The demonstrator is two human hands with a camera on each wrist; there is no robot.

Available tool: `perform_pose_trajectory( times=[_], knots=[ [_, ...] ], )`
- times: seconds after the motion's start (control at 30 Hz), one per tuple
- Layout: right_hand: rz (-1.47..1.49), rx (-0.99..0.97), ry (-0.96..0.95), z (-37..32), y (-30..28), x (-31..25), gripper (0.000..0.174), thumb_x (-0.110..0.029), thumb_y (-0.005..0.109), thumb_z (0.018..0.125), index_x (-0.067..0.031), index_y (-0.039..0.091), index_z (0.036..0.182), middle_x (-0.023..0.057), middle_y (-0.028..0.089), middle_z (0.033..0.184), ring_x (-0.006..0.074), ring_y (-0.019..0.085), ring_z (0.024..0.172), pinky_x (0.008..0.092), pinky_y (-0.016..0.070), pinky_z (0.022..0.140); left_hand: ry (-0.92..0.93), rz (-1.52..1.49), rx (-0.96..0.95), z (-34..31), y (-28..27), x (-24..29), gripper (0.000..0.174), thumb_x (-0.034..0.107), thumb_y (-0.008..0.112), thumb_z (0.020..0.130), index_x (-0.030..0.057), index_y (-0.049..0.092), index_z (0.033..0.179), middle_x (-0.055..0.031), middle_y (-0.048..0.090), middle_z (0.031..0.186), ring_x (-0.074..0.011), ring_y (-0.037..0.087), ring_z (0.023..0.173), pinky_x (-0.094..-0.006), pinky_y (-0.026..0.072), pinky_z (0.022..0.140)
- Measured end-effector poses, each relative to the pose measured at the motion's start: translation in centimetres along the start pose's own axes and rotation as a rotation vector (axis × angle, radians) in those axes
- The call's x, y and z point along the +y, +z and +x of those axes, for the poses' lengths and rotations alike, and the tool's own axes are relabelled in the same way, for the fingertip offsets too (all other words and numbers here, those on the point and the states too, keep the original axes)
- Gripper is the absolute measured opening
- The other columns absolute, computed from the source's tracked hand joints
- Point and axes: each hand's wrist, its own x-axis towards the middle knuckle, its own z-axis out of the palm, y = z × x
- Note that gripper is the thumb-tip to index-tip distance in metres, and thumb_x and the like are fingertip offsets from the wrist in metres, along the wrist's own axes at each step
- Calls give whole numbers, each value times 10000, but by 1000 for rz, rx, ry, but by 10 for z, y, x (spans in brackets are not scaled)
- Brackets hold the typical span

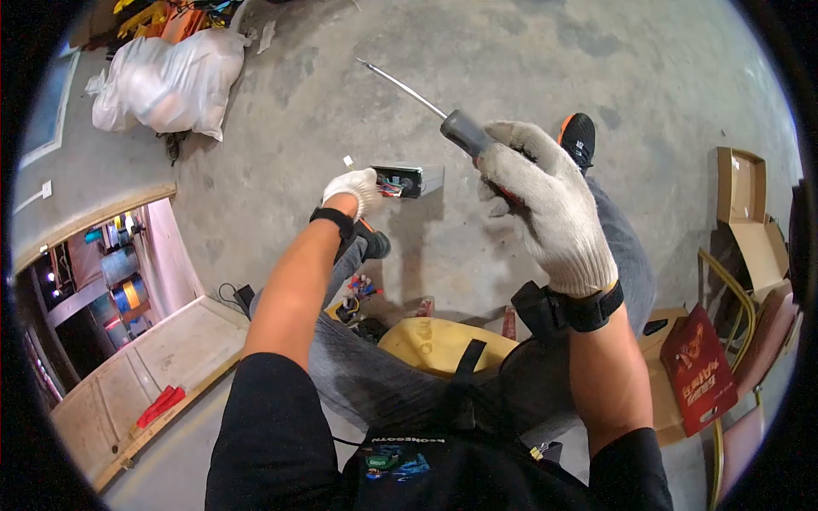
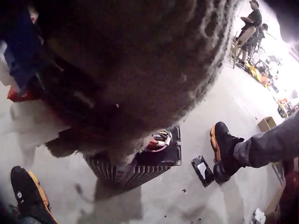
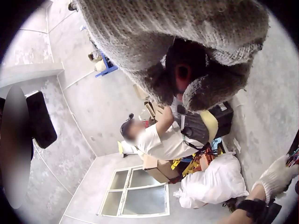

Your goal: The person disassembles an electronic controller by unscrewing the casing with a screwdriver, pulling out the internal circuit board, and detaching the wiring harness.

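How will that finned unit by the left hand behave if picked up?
The finned unit would likely stay stiff and feel fairly heavy, as it looks ribbed and metallic. The wires bunched at its end will probably flex and might snag.

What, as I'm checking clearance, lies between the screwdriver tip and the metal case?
In the head view, only bare floor shows between screwdriver tip and metal case.

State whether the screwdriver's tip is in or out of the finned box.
Out. The right hand holds the screwdriver, and its tip shows against the floor in the head view, apart from the finned box.
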Motion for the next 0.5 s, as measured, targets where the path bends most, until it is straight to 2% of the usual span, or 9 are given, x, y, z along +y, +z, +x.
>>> perform_pose_trajectory(
  times=[0.1,0.2,0.4,0.47,0.5],
  knots=[
    [-138,37,-60,-2,2,-1,423,-244,699,947,61,655,1237,32,650,864,95,604,753,253,500,704,46,-137,72,0,15,-13,403,285,680,893,41,653,1213,-244,728,1090,-411,711,1045,-476,559,879],
    [-21,19,5,4,-2,8,370,-245,684,961,50,667,1185,31,643,845,100,601,742,261,496,691,73,-293,51,-4,17,-21,438,296,707,877,53,650,1236,-235,728,1076,-393,711,1021,-471,548,871],
    [84,5,-1,4,-7,15,374,-347,640,996,13,671,1091,28,641,831,107,599,726,272,476,664,102,-359,18,-15,9,-25,465,296,722,870,51,659,1260,-225,730,1069,-371,712,1001,-455,538,874],
    [-123,8,-63,3,-4,14,435,-390,625,1002,26,673,1121,40,659,855,119,623,763,277,494,708,107,-378,23,-12,17,-33,475,294,726,868,51,660,1271,-224,733,1069,-368,714,998,-451,538,873],
    [-124,11,-62,5,-4,17,435,-390,625,1002,26,673,1121,40,659,855,119,623,763,277,494,708,108,-397,28,-12,22,-38,486,293,729,867,51,662,1282,-224,735,1070,-365,716,995,-448,538,873]
  ],
)
